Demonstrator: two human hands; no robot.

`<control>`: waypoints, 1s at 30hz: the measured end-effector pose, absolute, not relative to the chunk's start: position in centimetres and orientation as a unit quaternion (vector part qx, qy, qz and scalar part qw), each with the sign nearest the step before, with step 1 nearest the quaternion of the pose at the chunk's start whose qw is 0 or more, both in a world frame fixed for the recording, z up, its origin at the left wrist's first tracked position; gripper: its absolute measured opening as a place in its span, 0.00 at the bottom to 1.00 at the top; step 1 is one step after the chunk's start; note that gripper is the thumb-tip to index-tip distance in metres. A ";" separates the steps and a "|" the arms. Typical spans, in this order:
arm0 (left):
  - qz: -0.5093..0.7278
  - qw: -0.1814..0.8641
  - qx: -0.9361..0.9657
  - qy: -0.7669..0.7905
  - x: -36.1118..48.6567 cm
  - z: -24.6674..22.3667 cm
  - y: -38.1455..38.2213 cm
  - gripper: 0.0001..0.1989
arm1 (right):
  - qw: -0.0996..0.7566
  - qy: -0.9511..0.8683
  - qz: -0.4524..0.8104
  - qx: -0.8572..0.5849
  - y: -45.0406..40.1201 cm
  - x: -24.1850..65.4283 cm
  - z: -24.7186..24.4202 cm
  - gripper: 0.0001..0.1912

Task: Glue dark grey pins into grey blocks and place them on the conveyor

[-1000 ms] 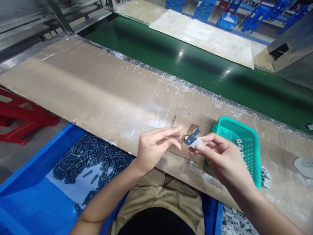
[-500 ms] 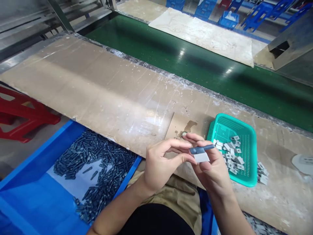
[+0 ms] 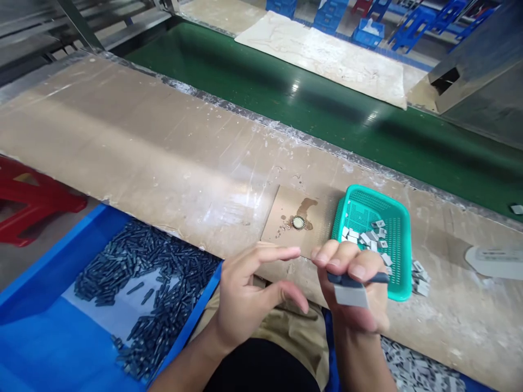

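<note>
the right hand grips a dark piece and white block; the left hand curves nearby, thumb and fingers wide apart.

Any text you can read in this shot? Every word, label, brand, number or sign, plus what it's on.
Readable text: none.
Pale flat piece at far right: faint grey marks, too blurred to tell whether they are lettering.
White blocks in the green basket: any markings too small to read.
Dark-and-white part in the right hand: blurred, no lettering visible.
</note>
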State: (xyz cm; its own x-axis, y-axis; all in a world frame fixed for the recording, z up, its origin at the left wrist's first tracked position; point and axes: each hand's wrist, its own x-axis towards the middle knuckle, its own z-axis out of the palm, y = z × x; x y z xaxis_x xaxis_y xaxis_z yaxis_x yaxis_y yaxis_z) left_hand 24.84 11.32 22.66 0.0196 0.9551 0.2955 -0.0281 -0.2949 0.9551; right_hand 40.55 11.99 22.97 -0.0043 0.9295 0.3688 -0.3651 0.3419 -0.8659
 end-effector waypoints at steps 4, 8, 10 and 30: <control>0.567 0.453 0.544 0.421 24.8 22.6 11.2 0.20 | 0.662 -0.502 0.490 -0.265 11.9 40.4 23.4 0.16; 0.589 0.429 0.517 0.449 24.2 22.2 11.0 0.15 | 0.660 -0.510 0.481 -0.270 11.9 40.3 23.3 0.15; 0.595 0.410 0.540 0.433 24.2 22.5 11.0 0.17 | 0.656 -0.512 0.482 -0.275 12.0 40.2 23.1 0.15; 0.579 0.400 0.616 0.355 27.3 23.7 11.9 0.41 | 0.627 -0.406 0.600 -0.286 11.0 39.3 22.9 0.14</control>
State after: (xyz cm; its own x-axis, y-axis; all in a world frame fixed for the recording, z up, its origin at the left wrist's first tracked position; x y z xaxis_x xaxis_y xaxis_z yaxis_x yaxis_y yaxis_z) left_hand 27.29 11.86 23.74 0.0777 0.9004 0.4282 -0.0252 -0.4275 0.9036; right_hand 39.28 10.95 22.88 -0.0506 0.9848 0.1659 -0.5196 0.1159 -0.8465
